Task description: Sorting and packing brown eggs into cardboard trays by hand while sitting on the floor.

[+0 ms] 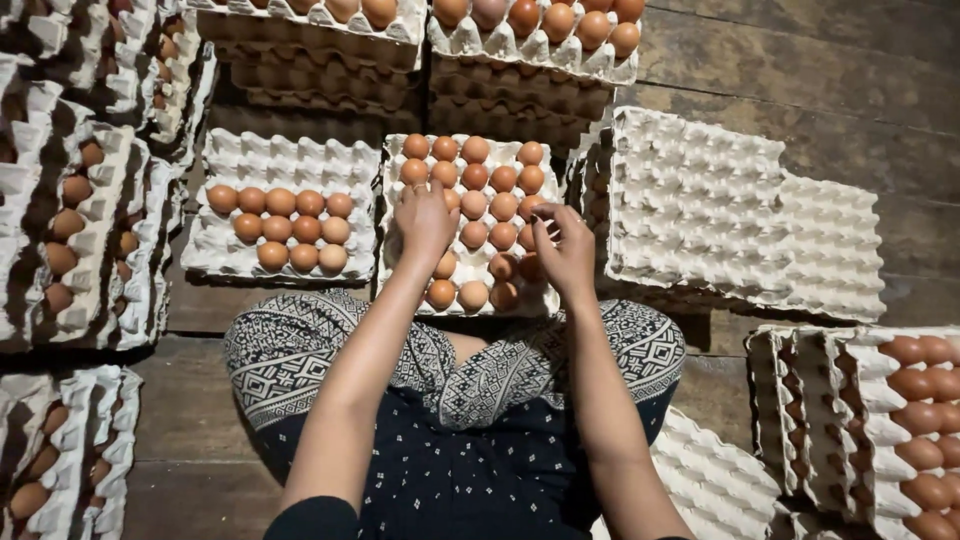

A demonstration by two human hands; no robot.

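Note:
A pale pulp egg tray (398, 262) lies on the floor in front of my knees, mostly filled with brown eggs (474, 205). My left hand (425, 218) rests palm-down on the tray's left side, fingers curled over the eggs there. Over the tray's right side is my right hand (565, 248), its fingers bent down among the eggs. Whatever lies under either palm is hidden. To the left, a second tray (290, 160) holds three short rows of brown eggs (292, 229).
Stacks of filled trays (535, 50) stand beyond. Empty trays (700, 200) lie to the right, and more filled trays sit at the right edge (915, 420) and along the left (75, 210). Dark wooden floorboards (800, 60) show between them. My patterned trousers (300, 350) fill the foreground.

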